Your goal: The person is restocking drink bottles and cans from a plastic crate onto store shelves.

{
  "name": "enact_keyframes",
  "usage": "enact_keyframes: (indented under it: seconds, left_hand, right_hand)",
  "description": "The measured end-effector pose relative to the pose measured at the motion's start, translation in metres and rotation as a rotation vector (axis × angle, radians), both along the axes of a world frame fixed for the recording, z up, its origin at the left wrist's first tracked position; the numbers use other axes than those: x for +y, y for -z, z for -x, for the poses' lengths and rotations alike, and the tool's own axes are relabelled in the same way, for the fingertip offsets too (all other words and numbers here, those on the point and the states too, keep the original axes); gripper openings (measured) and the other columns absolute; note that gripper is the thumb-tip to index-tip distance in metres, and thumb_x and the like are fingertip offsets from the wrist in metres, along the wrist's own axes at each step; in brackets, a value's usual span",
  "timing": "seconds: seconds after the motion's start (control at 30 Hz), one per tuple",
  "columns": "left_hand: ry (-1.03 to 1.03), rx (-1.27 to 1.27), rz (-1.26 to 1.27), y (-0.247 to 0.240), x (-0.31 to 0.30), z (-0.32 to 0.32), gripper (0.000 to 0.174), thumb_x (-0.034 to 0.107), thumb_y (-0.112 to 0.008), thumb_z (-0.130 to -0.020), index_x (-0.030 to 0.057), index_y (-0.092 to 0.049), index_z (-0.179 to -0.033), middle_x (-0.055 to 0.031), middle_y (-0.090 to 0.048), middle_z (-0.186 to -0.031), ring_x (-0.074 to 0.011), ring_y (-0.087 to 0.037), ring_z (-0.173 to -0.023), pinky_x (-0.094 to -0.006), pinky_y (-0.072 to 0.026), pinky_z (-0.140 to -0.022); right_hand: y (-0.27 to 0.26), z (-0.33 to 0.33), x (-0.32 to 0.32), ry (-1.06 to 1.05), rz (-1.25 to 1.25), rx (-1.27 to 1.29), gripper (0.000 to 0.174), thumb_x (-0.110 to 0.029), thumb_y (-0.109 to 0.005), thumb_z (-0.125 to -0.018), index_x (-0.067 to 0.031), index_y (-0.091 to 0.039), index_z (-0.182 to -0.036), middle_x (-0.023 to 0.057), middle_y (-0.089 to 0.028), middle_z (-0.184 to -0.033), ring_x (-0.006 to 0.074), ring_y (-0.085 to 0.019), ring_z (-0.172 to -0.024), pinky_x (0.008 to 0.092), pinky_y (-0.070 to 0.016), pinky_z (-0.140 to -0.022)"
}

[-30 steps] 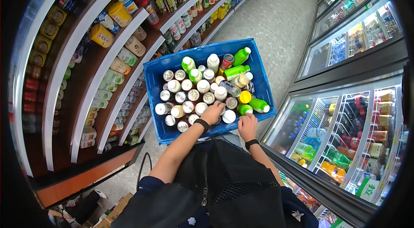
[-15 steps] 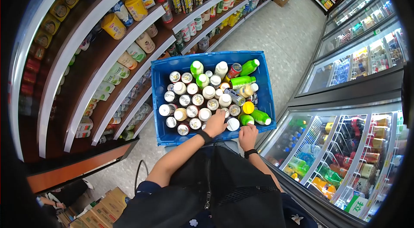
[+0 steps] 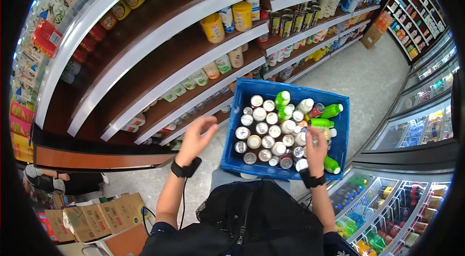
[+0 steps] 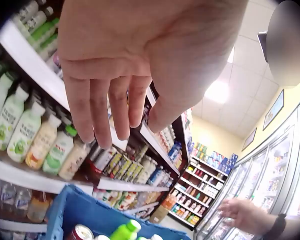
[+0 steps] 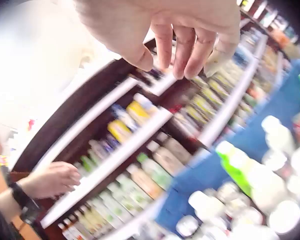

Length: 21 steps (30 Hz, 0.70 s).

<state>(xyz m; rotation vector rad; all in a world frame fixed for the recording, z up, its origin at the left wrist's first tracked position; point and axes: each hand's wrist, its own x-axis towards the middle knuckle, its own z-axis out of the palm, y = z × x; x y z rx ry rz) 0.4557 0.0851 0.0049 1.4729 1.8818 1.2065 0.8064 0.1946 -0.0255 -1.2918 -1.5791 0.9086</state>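
A blue plastic crate (image 3: pixel 345 132) stands in front of me, packed with upright cans (image 3: pixel 260 128) and white-capped bottles. Several green bottles (image 3: pixel 332 110) lie or lean along its right side. My left hand (image 3: pixel 196 139) is held in the air left of the crate, fingers loosely extended and holding nothing; the left wrist view shows its palm (image 4: pixel 150 50) facing the camera. Over the crate's right part hovers my right hand (image 3: pixel 316 152), hiding some bottles beneath it. Its fingers hang relaxed with nothing in them in the right wrist view.
Curved drink shelves (image 3: pixel 184 57) run along the left, with yellow tubs (image 3: pixel 212 28) and bottles on them. Glass-door fridges (image 3: pixel 382 207) line the right. Cardboard boxes (image 3: pixel 104 217) and another person's arm (image 3: pixel 48 173) are at lower left. A carton (image 3: pixel 372 37) sits far down the aisle.
Both hands have come off the crate's front side; the left has lifted away leftward, the right has risen over the bottles. The view has turned left, toward the shelves.
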Motion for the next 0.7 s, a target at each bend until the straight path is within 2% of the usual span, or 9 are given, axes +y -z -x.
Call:
enact_keyframes:
  seconds: [0.1,0.17,0.23,0.3,0.33,0.37,0.53,0.6,0.7]
  left_hand:
    - [-0.079,0.201,-0.105,-0.024,0.017,0.061,0.022,0.015,-0.07,-0.087,0.0019,-0.066,-0.104,-0.0124,-0.069,-0.1,-0.0252,-0.067,-0.094,-0.034,-0.0511,-0.081]
    - [-0.093,0.243,-0.139,-0.039,0.034,0.093,0.022,0.016,-0.069,-0.086,0.0018,-0.066,-0.103,-0.0125,-0.069,-0.102,-0.0259,-0.066,-0.096,-0.0345,-0.05,-0.082]
    - [-0.104,0.317,-0.222,-0.048,0.056,0.128,0.022,0.017,-0.069,-0.086,0.0017,-0.066,-0.102,-0.0129,-0.068,-0.104,-0.0269,-0.065,-0.098,-0.035,-0.0497,-0.083]
    - [-0.12,0.316,-0.252,-0.047,0.081,0.165,0.024,0.018,-0.068,-0.086,0.0021,-0.066,-0.104,-0.014,-0.067,-0.108,-0.0285,-0.064,-0.102,-0.0355,-0.0494,-0.086]
    - [-0.128,0.371,-0.27,-0.048,0.094,0.184,0.027,0.021,-0.068,-0.086,0.0025,-0.066,-0.105,-0.0154,-0.066,-0.111,-0.0308,-0.063,-0.104,-0.0367,-0.0486,-0.088]
    - [-0.137,0.42,-0.285,-0.048,0.106,0.201,0.03,0.025,-0.068,-0.087,0.0029,-0.066,-0.107,-0.0168,-0.065,-0.114,-0.0331,-0.062,-0.107,-0.038,-0.0479,-0.091]
    - [-0.285,0.755,-0.293,-0.051,0.165,0.258,0.041,0.035,-0.065,-0.09,0.0013,-0.064,-0.114,-0.0206,-0.065,-0.116,-0.0397,-0.058,-0.112,-0.0417,-0.0451,-0.096]
    - [-0.269,0.814,-0.26,-0.051,0.193,0.28,0.04,0.034,-0.064,-0.091,0.0002,-0.065,-0.113,-0.0215,-0.065,-0.114,-0.0397,-0.059,-0.109,-0.0416,-0.0467,-0.093]
    - [-0.158,0.929,-0.437,-0.013,0.254,0.353,0.035,0.03,-0.058,-0.093,-0.0013,-0.066,-0.107,-0.0216,-0.068,-0.103,-0.0386,-0.063,-0.095,-0.0429,-0.0495,-0.083]
  right_hand:
    - [-0.125,0.057,0.003,-0.207,-0.368,0.18,0.034,0.003,-0.067,-0.082,-0.0006,-0.06,-0.115,0.0112,-0.068,-0.104,0.0184,-0.064,-0.092,0.031,-0.0494,-0.086]
    - [-0.198,0.073,-0.018,-0.365,-0.729,0.282,0.043,-0.01,-0.074,-0.076,-0.0043,-0.06,-0.116,0.0103,-0.068,-0.105,0.0208,-0.063,-0.086,0.0361,-0.0486,-0.076]
    - [-0.25,0.097,-0.048,-0.3,-1.046,0.31,0.027,-0.028,-0.081,-0.072,-0.014,-0.07,-0.092,-0.0018,-0.067,-0.086,0.0153,-0.058,-0.074,0.0325,-0.0391,-0.063]
    - [-0.274,0.081,-0.083,-0.366,-0.983,0.128,0.017,-0.023,-0.082,-0.066,-0.0237,-0.071,-0.078,-0.0059,-0.066,-0.082,0.0103,-0.054,-0.068,0.029,-0.0356,-0.064]
    - [-0.257,0.104,-0.08,-0.239,-1.221,0.579,0.014,-0.019,-0.069,-0.08,-0.0208,-0.055,-0.077,-0.0103,-0.053,-0.071,0.006,-0.045,-0.064,0.0284,-0.0255,-0.067]
    - [-0.311,0.063,-0.061,-1.06,-1.13,-0.072,0.062,-0.054,-0.063,-0.087,-0.0131,-0.045,-0.13,0.0005,-0.055,-0.099,0.0203,-0.049,-0.08,0.0361,-0.0319,-0.064]
    - [-0.334,0.006,-0.171,-0.485,-0.381,-0.469,0.008,-0.013,-0.062,-0.084,-0.0184,-0.061,-0.078,-0.0103,-0.052,-0.066,0.0037,-0.043,-0.059,0.0268,-0.0243,-0.063]
    - [-0.368,0.193,-0.107,-0.419,-0.42,-0.446,0.007,-0.013,-0.064,-0.082,-0.0189,-0.062,-0.079,-0.0096,-0.054,-0.068,0.0045,-0.044,-0.06,0.027,-0.0256,-0.063]
    - [-0.32,0.166,-0.134,-0.291,-0.53,-0.4,0.009,-0.015,-0.071,-0.075,-0.0204,-0.066,-0.08,-0.0076,-0.058,-0.073,0.0069,-0.047,-0.062,0.0275,-0.0295,-0.064]
